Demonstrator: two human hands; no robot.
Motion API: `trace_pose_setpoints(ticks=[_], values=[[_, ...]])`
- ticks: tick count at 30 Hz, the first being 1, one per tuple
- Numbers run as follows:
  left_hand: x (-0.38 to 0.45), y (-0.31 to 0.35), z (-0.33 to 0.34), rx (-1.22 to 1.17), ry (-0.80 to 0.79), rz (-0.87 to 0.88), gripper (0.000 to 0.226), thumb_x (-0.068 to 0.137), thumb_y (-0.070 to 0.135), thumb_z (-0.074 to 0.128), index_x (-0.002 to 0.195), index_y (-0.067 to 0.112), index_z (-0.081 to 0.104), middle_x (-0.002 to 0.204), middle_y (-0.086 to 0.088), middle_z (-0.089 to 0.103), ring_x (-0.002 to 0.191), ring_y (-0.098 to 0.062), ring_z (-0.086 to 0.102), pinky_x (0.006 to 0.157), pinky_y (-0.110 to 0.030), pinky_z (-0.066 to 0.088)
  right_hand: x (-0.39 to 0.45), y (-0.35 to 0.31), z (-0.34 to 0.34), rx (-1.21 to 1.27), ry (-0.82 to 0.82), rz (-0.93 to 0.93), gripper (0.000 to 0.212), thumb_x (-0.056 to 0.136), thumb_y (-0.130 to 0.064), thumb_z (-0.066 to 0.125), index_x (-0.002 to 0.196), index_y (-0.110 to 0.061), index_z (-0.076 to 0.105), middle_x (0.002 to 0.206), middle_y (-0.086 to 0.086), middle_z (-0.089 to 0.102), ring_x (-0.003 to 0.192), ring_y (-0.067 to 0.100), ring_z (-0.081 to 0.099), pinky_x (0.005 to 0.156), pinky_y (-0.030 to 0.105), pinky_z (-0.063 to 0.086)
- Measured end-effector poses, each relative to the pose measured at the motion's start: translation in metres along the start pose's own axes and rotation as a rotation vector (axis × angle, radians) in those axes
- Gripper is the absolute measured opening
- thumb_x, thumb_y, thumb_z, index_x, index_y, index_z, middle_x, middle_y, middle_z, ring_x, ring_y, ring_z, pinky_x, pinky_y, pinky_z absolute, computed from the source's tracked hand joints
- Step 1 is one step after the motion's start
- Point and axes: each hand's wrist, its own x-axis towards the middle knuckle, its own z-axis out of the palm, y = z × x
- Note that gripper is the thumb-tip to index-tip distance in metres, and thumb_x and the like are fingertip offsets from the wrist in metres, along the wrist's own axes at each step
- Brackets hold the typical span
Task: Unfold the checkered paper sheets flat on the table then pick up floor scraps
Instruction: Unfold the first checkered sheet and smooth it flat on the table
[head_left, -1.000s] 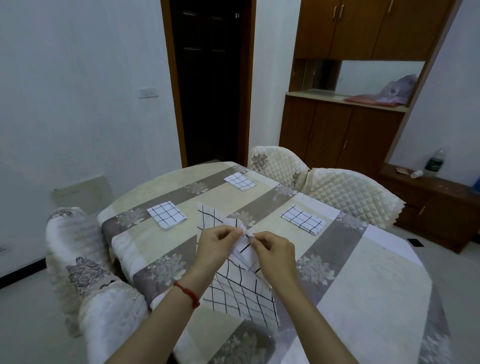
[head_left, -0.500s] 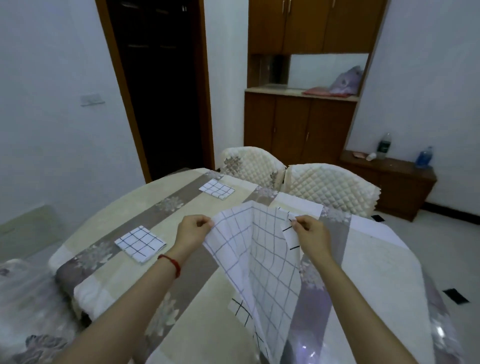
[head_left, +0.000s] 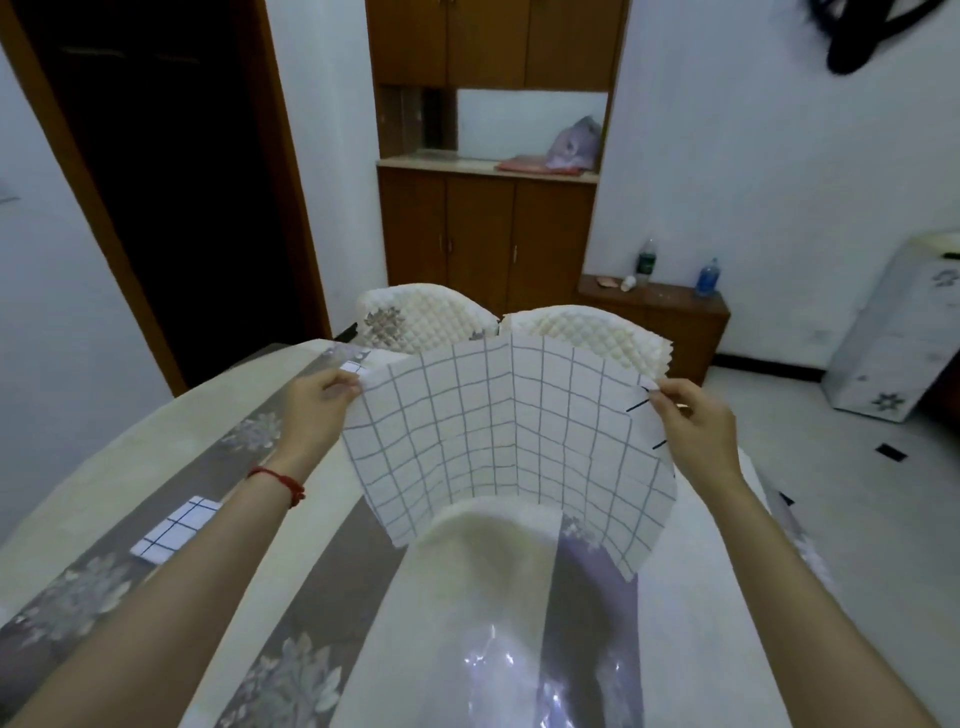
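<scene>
Checkered sheet (head_left: 511, 447): opened, creased, bowed, held above table | left hand (head_left: 317, 410) pinches left edge; right hand (head_left: 698, 431) pinches right edge, hands spread apart | table (head_left: 332, 587): floral striped cloth, one folded checkered sheet (head_left: 174, 530) at left | room: two quilted chairs (head_left: 587, 332), wooden cabinet (head_left: 485, 228), dark doorway (head_left: 171, 197).

Single head-worn view, forward and down over table (head_left: 322, 545).

The spread checkered sheet (head_left: 509, 441), held up between both hands, blocks the way to the two chair backs (head_left: 426, 322) behind. A folded sheet (head_left: 174, 530) lies on the surface (head_left: 322, 571) beside the left forearm.
</scene>
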Motion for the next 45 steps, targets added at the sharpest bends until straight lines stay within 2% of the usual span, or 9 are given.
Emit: trace_pose_setpoints(ticks=[5, 11, 15, 19, 28, 32, 40, 42, 45], values=[[-0.029, -0.034, -0.004, -0.036, -0.042, -0.036, 0.009, 0.079, 0.0, 0.066, 0.084, 0.006, 0.071, 0.083, -0.004, 0.064, 0.077, -0.007, 0.058, 0.063, 0.006, 0.035, -0.048, 0.027, -0.013, 0.028, -0.021, 0.009, 0.016, 0.087, -0.004, 0.059, 0.097, -0.011, 0.068, 0.097, 0.006, 0.065, 0.084, 0.004, 0.056, 0.068, -0.002, 0.039], [-0.082, -0.08, -0.014, 0.03, -0.101, -0.144, 0.016, 0.078, -0.003, 0.064, 0.079, 0.012, 0.071, 0.082, -0.003, 0.067, 0.073, 0.025, 0.054, 0.069, 0.007, 0.034, -0.104, 0.052, -0.026, 0.006, -0.131, 0.017, 0.044, 0.087, -0.001, 0.057, 0.08, -0.044, 0.059, 0.083, -0.027, 0.064, 0.086, -0.003, 0.053, 0.076, 0.0, 0.038], [-0.116, -0.102, -0.011, 0.094, -0.172, -0.203, 0.014, 0.077, -0.005, 0.064, 0.078, 0.006, 0.072, 0.088, -0.009, 0.071, 0.083, -0.011, 0.061, 0.067, 0.003, 0.035, -0.139, 0.071, -0.026, -0.009, -0.223, 0.087, 0.041, 0.087, -0.003, 0.057, 0.079, -0.043, 0.061, 0.083, -0.027, 0.066, 0.092, -0.013, 0.052, 0.079, -0.003, 0.034], [-0.143, -0.122, -0.001, 0.151, -0.264, -0.253, 0.016, 0.079, -0.007, 0.061, 0.079, 0.004, 0.073, 0.093, -0.013, 0.072, 0.089, -0.025, 0.062, 0.072, -0.014, 0.039, -0.168, 0.095, -0.021, -0.04, -0.321, 0.175, 0.032, 0.087, -0.007, 0.059, 0.079, -0.038, 0.063, 0.09, -0.011, 0.066, 0.096, 0.012, 0.055, 0.082, 0.007, 0.037], [-0.19, -0.162, 0.0, 0.267, -0.411, -0.261, 0.014, 0.071, -0.011, 0.069, 0.072, 0.001, 0.076, 0.084, -0.019, 0.074, 0.08, -0.025, 0.067, 0.072, -0.017, 0.047, -0.209, 0.14, -0.006, -0.191, -0.45, 0.324, 0.014, 0.088, -0.005, 0.058, 0.092, -0.009, 0.071, 0.095, -0.001, 0.065, 0.103, 0.024, 0.057, 0.087, 0.024, 0.037], [-0.202, -0.173, 0.006, 0.313, -0.418, -0.368, 0.017, 0.077, -0.009, 0.063, 0.079, 0.001, 0.076, 0.102, -0.024, 0.068, 0.092, -0.037, 0.064, 0.081, -0.032, 0.047, -0.222, 0.153, 0.005, -0.145, -0.449, 0.441, 0.018, 0.088, 0.0, 0.056, 0.097, -0.005, 0.071, 0.121, 0.009, 0.058, 0.117, 0.024, 0.051, 0.102, 0.031, 0.036], [-0.204, -0.175, 0.018, 0.182, -0.253, -0.646, 0.025, 0.086, -0.007, 0.045, 0.1, -0.005, 0.065, 0.084, -0.023, 0.062, 0.07, -0.025, 0.053, 0.062, -0.028, 0.038, -0.232, 0.161, 0.025, -0.178, -0.089, 0.767, 0.03, 0.091, -0.013, 0.053, 0.118, 0.0, 0.057, 0.123, 0.024, 0.056, 0.114, 0.036, 0.053, 0.098, 0.043, 0.041], [-0.2, -0.174, 0.022, 0.254, -0.275, -0.596, 0.014, 0.085, -0.001, 0.053, 0.091, -0.003, 0.065, 0.085, -0.024, 0.061, 0.079, -0.032, 0.058, 0.067, -0.033, 0.043, -0.231, 0.161, 0.031, -0.276, -0.094, 0.752, 0.036, 0.089, -0.017, 0.056, 0.121, 0.0, 0.055, 0.125, 0.026, 0.054, 0.116, 0.038, 0.051, 0.098, 0.046, 0.041], [-0.2, -0.176, 0.031, 0.571, -0.429, -0.506, 0.035, 0.088, 0.021, 0.056, 0.115, -0.002, 0.06, 0.12, -0.027, 0.057, 0.109, -0.042, 0.053, 0.091, -0.043, 0.045, -0.231, 0.156, 0.042, -0.538, -0.231, 0.605, 0.044, 0.09, -0.024, 0.054, 0.131, -0.01, 0.047, 0.144, 0.015, 0.041, 0.131, 0.031, 0.037, 0.106, 0.044, 0.031]])
